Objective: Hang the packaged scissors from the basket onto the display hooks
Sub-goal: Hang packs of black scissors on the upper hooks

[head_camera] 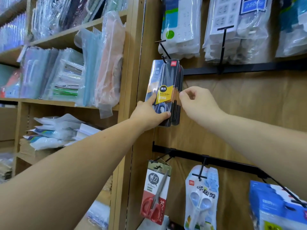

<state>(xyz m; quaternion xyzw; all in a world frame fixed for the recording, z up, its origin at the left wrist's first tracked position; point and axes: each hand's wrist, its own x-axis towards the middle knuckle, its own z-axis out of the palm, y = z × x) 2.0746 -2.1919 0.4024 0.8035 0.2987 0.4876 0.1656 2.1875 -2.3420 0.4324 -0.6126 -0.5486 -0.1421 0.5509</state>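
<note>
Wooden shelves (69,103) at left hold glossy plastic-wrapped flat packs. The left hand (147,113) grips the lower front of a stack of dark, shiny, long rectangular scissors packs (166,77), index finger straight up the face and thumb curled across the bottom. The stack hangs from 1 thin black wire hook (163,49) on the brown wood-grain panel (232,105); the right hand (199,103), fingers curled, pinches the stack's right card edges between thumb and index, with 1 black metal rail (249,68) running right, crinkly clear bags of white power strips (181,30) above and a red-handled scissors card (155,196) below.
</note>
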